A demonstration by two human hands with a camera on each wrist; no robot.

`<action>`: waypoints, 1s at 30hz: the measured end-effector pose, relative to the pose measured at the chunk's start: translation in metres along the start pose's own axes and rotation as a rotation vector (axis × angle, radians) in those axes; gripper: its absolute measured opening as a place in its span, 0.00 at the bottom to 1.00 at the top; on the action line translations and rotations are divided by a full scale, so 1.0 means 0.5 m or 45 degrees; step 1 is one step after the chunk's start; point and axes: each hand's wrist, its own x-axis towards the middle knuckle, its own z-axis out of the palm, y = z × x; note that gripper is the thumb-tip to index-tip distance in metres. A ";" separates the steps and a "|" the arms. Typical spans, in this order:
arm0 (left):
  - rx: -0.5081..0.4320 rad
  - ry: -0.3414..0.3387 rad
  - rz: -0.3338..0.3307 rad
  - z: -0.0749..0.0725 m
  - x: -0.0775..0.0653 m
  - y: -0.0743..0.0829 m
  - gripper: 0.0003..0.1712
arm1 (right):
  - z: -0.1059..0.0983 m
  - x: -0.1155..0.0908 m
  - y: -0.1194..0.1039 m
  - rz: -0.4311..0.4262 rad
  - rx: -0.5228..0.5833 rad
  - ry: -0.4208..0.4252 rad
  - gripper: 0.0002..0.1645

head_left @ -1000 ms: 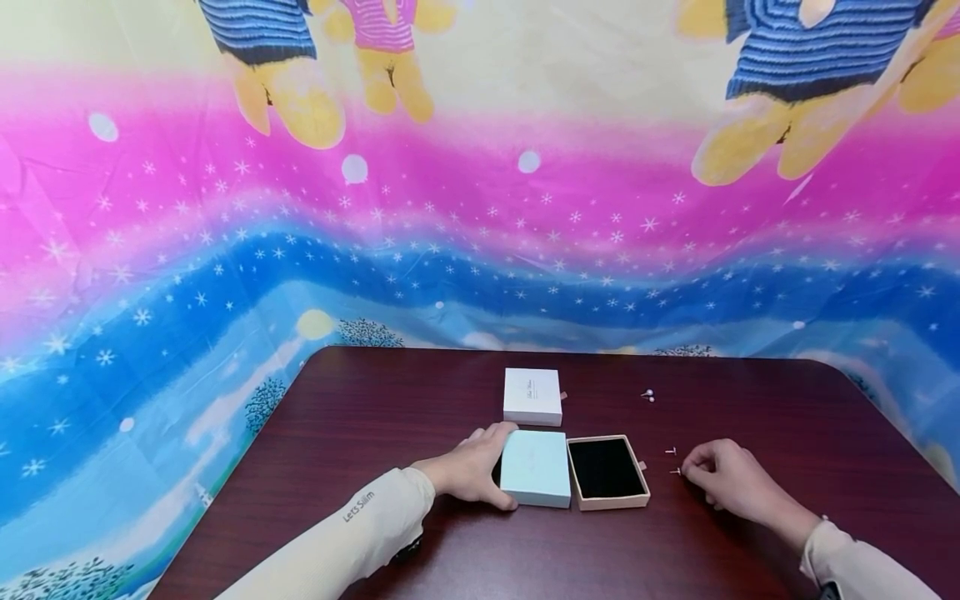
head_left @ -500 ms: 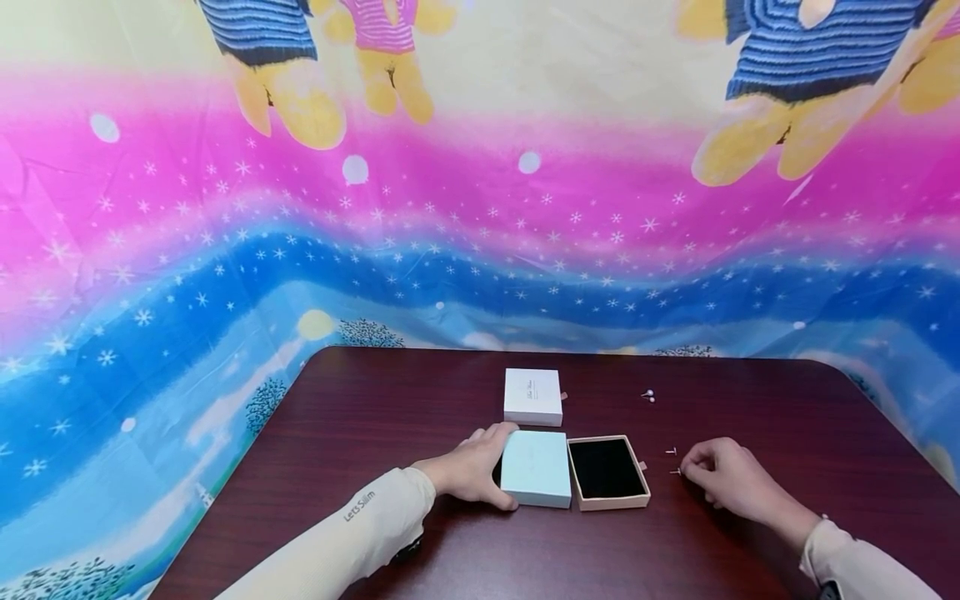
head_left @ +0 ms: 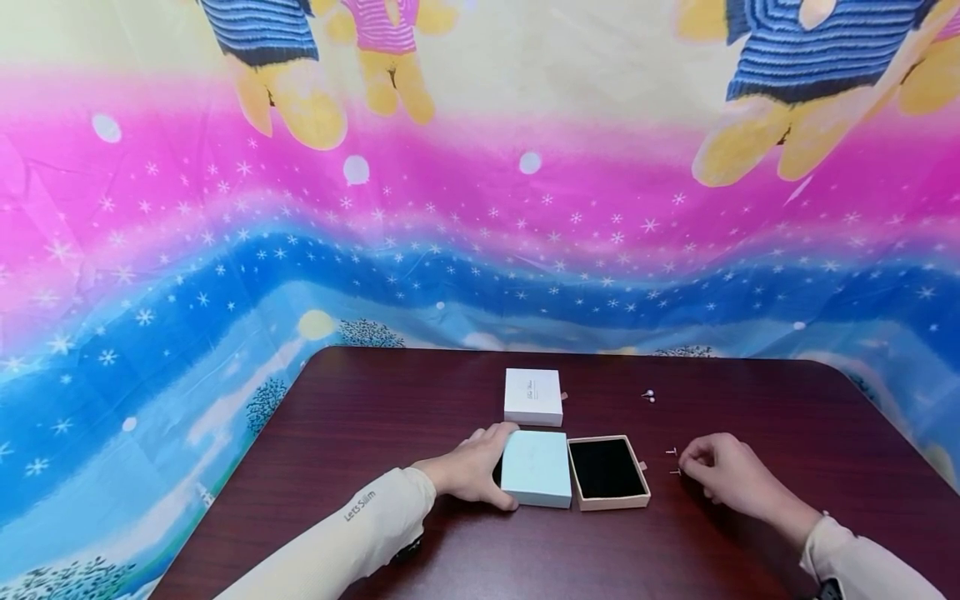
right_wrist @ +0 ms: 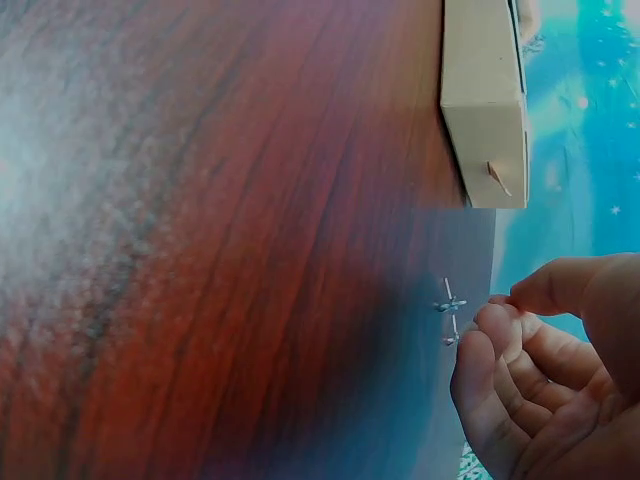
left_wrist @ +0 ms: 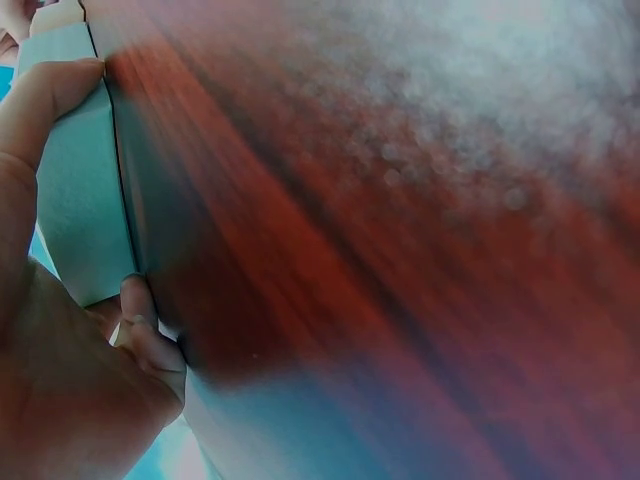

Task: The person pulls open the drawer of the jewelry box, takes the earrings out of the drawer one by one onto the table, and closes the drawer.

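My left hand [head_left: 472,465] grips a pale mint-green box [head_left: 536,469] from its left side, with thumb and fingers along its edges. In the left wrist view, the fingers [left_wrist: 75,85] lie against the green box wall. Beside it sits an open tan box tray [head_left: 608,472] with a black inside and a small ribbon tab. My right hand [head_left: 731,473] is at the right, its fingers bent together close to two small stud earrings [head_left: 673,472] on the table. In the right wrist view, an earring [right_wrist: 450,303] lies just beyond the fingertips; whether they pinch anything is unclear.
A white box [head_left: 533,397] with small printed lettering and a ribbon tab stands behind the green one. Two pearl earrings [head_left: 648,396] lie farther back on the dark wooden table [head_left: 390,400]. A printed cloth backdrop [head_left: 480,208] rises along the table's far edge.
My right hand has shifted slightly away from me, from the nearer stud earring toward the farther one. My left hand has kept its hold on the mint-green box.
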 end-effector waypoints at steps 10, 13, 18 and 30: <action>0.005 -0.016 -0.003 -0.002 -0.001 0.001 0.61 | -0.003 0.002 -0.010 -0.024 0.011 0.000 0.07; 0.006 -0.016 0.000 -0.002 -0.002 0.001 0.61 | -0.004 0.001 -0.016 -0.026 0.009 -0.001 0.07; 0.010 -0.012 -0.003 -0.002 -0.002 0.001 0.60 | -0.003 0.001 -0.026 -0.018 0.021 -0.018 0.08; 0.007 -0.008 -0.006 -0.002 -0.001 0.000 0.60 | 0.000 -0.001 -0.049 -0.015 0.025 -0.034 0.09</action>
